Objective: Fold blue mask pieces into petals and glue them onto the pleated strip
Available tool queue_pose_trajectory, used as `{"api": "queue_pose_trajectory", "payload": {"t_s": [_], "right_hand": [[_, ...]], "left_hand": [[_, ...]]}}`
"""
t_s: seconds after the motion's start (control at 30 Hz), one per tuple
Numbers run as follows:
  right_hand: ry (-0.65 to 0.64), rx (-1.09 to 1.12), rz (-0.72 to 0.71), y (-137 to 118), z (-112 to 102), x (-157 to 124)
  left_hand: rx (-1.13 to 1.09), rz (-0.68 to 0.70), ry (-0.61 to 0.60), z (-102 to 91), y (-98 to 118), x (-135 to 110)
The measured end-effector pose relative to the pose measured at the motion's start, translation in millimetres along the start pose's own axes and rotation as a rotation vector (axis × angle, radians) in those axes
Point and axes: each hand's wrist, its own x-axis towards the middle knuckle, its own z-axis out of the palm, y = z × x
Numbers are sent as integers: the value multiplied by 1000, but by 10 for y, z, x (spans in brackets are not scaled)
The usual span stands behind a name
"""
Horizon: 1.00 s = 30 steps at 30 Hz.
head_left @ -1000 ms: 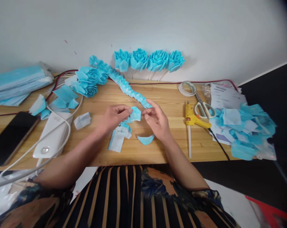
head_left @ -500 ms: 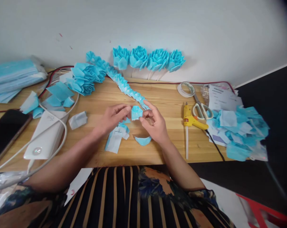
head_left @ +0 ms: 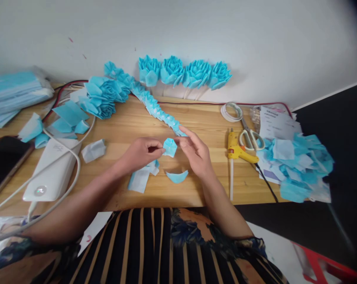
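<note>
Between my hands is a small folded blue fabric petal (head_left: 170,147), held just above the table. My left hand (head_left: 144,154) pinches its lower left edge between thumb and fingertips. At its upper right edge the fingertips of my right hand (head_left: 196,153) close on it, with the index finger stretched out toward the near end of a row of folded blue petals (head_left: 155,107). Below lie a curved blue fabric scrap (head_left: 177,176) and a flat pale blue fabric piece (head_left: 139,180), the latter partly beneath my left hand.
Blue fabric roses (head_left: 172,71) stand along the wall; more roses (head_left: 100,96) lie left. On the right are a yellow glue gun (head_left: 233,144), scissors (head_left: 251,138), a tape roll (head_left: 231,112) and a scrap pile (head_left: 305,161). A power bank (head_left: 51,169) with cable and a phone (head_left: 8,163) lie left.
The petal has turned and tipped, showing more of its inner face, and sits slightly lower. My left hand has shifted down a little; the right thumb has moved up along the petal's edge.
</note>
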Motion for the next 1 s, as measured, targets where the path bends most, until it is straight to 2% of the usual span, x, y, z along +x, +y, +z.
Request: {"api": "queue_pose_trajectory", "payload": {"t_s": [0.13, 0.4, 0.5, 0.73, 0.87, 1.0], "right_hand": [[-51, 49, 40, 41, -3, 18], [36, 93, 58, 34, 24, 35], [71, 113, 46, 41, 26, 41], [147, 100, 43, 70, 0, 61], [198, 117, 49, 86, 3, 69], [196, 182, 45, 106, 27, 67]], "left_hand": [[63, 69, -31, 25, 35, -6], [68, 55, 9, 21, 54, -20], [52, 21, 24, 31, 46, -20], [-85, -167, 70, -10, 32, -27], [-108, -168, 55, -4, 13, -33], [-111, -151, 60, 61, -40, -29]]}}
